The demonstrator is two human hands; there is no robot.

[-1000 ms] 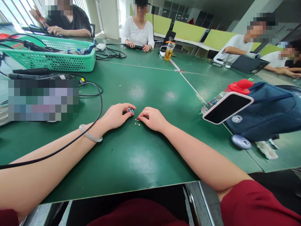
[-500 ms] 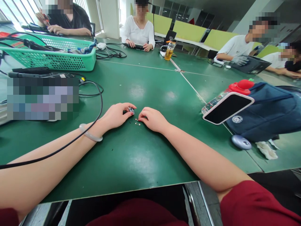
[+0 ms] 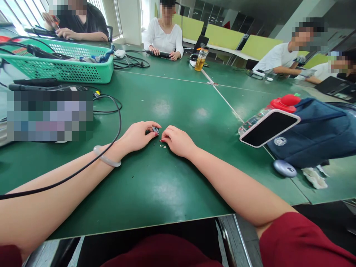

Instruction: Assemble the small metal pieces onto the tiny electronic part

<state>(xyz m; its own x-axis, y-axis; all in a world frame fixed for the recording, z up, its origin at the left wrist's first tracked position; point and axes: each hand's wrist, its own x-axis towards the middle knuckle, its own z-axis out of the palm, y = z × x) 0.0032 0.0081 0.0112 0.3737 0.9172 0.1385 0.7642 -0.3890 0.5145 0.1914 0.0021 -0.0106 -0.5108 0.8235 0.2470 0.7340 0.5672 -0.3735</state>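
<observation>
One small component [image 3: 155, 130] in the left hand [image 3: 135, 137], one flat piece [image 3: 162, 146] beside the right hand [image 3: 179, 141]

The left fingers grasp the component between thumb and fingertips. From the right fingertips it lies at about eleven o'clock, close but apart, and its visible part seems to run from eleven to five. The flat piece lies at six o'clock from those same fingertips, nearer to the right hand than to the left, its long axis almost nine to three. The right fingers are drawn together at a tiny coppery bit [image 3: 160, 141]; whether they grip it is too small to tell.

The component looks boxy, grey and hard. The flat piece is a thin, narrow rectangle, pale at its edge and darker in the middle. Under the hands spreads a smooth, glossy green tabletop [image 3: 133, 207]. One milky, rounded bangle [image 3: 107, 157] circles the left wrist, and a black cable [image 3: 83, 171] curves across that forearm. At ten o'clock from the hands stands a perforated mint-green plastic basket [image 3: 80, 75]; at three, a phone [image 3: 269, 128] with a glossy dark face leans near a soft navy fabric bag [image 3: 319, 135].
</observation>
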